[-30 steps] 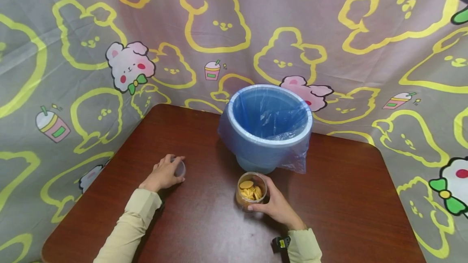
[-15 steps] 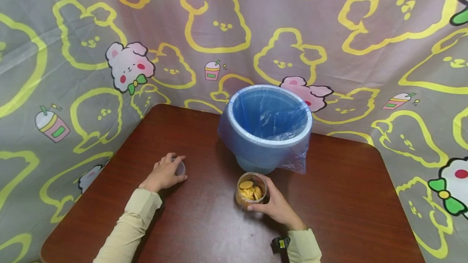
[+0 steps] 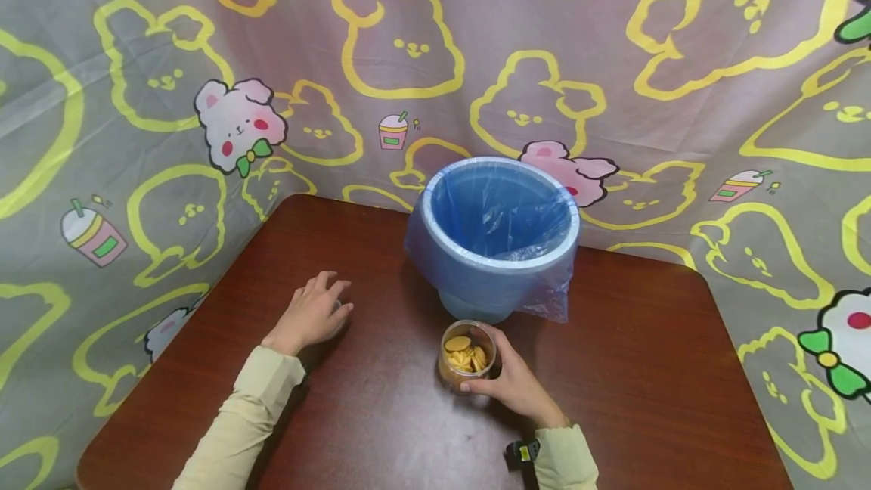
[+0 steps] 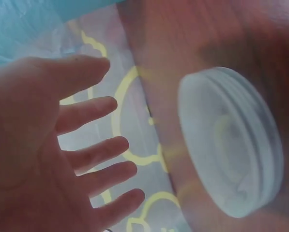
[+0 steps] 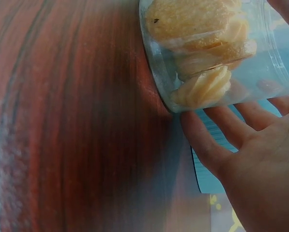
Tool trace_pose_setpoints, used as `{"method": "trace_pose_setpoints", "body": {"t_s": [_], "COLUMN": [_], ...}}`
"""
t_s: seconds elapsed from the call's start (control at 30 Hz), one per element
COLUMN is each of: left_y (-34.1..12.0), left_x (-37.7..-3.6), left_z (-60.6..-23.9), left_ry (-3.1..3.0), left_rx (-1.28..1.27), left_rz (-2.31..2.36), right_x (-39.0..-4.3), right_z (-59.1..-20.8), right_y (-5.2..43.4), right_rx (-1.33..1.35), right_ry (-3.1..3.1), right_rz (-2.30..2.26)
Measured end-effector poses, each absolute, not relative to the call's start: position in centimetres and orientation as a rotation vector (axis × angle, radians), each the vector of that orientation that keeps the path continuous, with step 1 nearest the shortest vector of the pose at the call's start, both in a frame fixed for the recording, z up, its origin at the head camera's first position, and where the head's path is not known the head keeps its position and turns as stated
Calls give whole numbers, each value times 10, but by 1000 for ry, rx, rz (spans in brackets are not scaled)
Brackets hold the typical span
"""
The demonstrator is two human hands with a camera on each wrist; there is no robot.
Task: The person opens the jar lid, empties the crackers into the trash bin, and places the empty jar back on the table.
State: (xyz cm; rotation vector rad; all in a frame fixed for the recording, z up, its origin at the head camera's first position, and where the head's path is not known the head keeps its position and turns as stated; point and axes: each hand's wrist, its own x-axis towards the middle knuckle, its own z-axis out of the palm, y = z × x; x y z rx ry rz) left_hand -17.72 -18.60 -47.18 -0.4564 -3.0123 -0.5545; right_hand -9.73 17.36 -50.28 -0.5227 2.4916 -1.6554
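Note:
A clear plastic jar (image 3: pixel 449 378) stands on the table with yellow-brown cookies (image 3: pixel 464 355) inside. My right hand (image 3: pixel 520 388) holds the jar from its right side, thumb in front and fingers behind. In the right wrist view, the cookies (image 5: pixel 202 53) show through the jar's wall, and fingers lie along it. A round translucent screw lid (image 4: pixel 231 140) lies on the table at the left. My left hand (image 3: pixel 309 317) hovers over the lid with fingers spread, apart from it in the left wrist view. From the head, the hand hides most of the lid.
Behind the jar stands a light blue trash bin (image 3: pixel 476 301) lined with a blue plastic bag (image 3: pixel 554 289). The brown table (image 3: pixel 646 369) ends at a hanging cloth (image 3: pixel 435 29) with cartoon prints at the back and sides.
My left hand has let go of the lid and lifted slightly away, its fingers straighter. The right hand and the jar have stayed in place.

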Motion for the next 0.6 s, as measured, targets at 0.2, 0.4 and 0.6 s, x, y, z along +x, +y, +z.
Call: {"method": "trace_pose_setpoints", "body": {"t_s": [0.2, 0.4, 0.6], "left_y": [-179, -172, -163], "left_x": [-178, -180, -182], "left_z": [-459, -446, -430], "left_ry": [-2912, -2807, -2721], "left_rx": [-514, -570, -635], "left_rz": [-473, -410, -394], "right_x": [-91, -91, -100], "right_z": [-482, -481, -510], "right_y": [171, 169, 177], "right_rx": [-538, -511, -500], "right_ry": [2460, 2463, 2495], "right_rz": [-1658, -1659, -1638]}}
